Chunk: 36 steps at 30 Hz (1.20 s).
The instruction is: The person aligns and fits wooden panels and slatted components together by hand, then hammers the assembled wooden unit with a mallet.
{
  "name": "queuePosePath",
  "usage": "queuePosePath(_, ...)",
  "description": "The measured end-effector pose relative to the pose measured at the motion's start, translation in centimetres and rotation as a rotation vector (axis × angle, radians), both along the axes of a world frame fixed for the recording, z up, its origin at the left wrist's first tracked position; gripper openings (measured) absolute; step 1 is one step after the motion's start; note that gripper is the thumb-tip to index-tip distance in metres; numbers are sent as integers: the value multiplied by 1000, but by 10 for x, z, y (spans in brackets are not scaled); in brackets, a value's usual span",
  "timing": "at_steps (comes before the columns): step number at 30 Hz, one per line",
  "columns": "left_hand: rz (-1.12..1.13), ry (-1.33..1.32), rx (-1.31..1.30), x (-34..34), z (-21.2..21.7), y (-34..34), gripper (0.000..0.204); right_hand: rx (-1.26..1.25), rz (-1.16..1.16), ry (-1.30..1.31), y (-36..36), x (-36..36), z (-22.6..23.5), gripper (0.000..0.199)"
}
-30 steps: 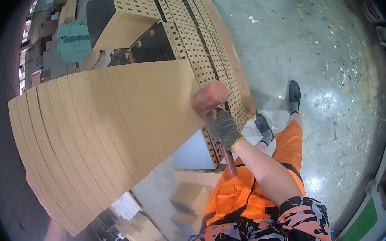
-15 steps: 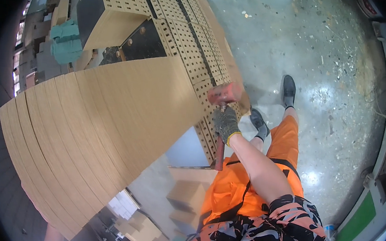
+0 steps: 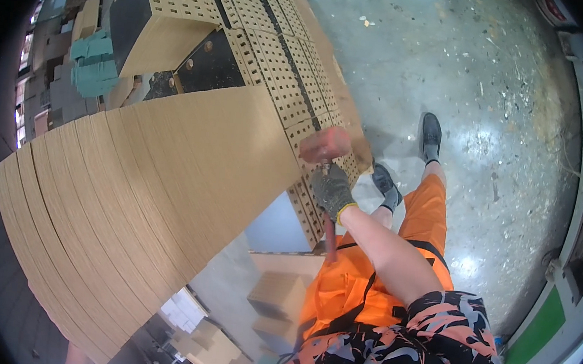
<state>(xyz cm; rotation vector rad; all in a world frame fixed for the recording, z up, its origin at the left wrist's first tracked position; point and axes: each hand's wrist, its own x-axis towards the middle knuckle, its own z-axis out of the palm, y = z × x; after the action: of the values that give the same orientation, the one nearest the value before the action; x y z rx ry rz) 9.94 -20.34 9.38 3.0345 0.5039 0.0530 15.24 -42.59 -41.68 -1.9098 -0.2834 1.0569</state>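
My right hand (image 3: 333, 190), in a grey knit glove with a yellow cuff, is closed round the handle of a red mallet (image 3: 325, 144). The mallet's head is up, beside the right end of a thick stack of tan boards (image 3: 166, 170); I cannot tell whether it touches them. The stack fans out in a curve toward the lower left. At its lower left edge a small part of my left arm (image 3: 78, 359) shows, and the boards hide the fingers of that hand.
Beyond the stack stand perforated tan boards (image 3: 275, 61) in rows with dark gaps. A dark-sided block (image 3: 128, 19) is at the far left, near green bundles (image 3: 94, 68). Smaller tan stacks (image 3: 277, 293) sit below. The concrete floor (image 3: 482, 95), littered with scraps, lies to the right.
The mallet has moved slightly left toward the stack, its head tipping a little left. The whole view has shifted slightly. My right hand keeps its hold on the handle.
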Motion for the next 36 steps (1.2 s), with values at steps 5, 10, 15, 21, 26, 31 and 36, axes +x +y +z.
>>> queuePosePath(5, 28, -2, 0, -12, 11, 1, 47, 47, -33, -58, 2, 10, 49, 27)
queuePosePath(10, 37, 0, -50, 1, 4, -5, 49, 55, -323, 142, 7, 22, 38, 23)
queuePosePath(15, -52, 148, 201, -1, 8, 3, 55, 290, -184, 206, 8, 37, 24, 22)
queuePosePath(21, -32, 88, 68, 1, 14, 0, 63, 190, -286, 622, -9, 84, 87, 8)
queuePosePath(26, -123, 95, 57, 8, 16, 2, 63, 191, -87, 565, -8, 119, 142, 20)
queuePosePath(31, -125, 85, 61, 18, 22, -4, 58, 648, -86, 52, 1, 132, 213, 10)
queuePosePath(36, -106, 61, 45, 19, 20, -9, 57, 749, 189, 66, 14, 158, 311, 17)
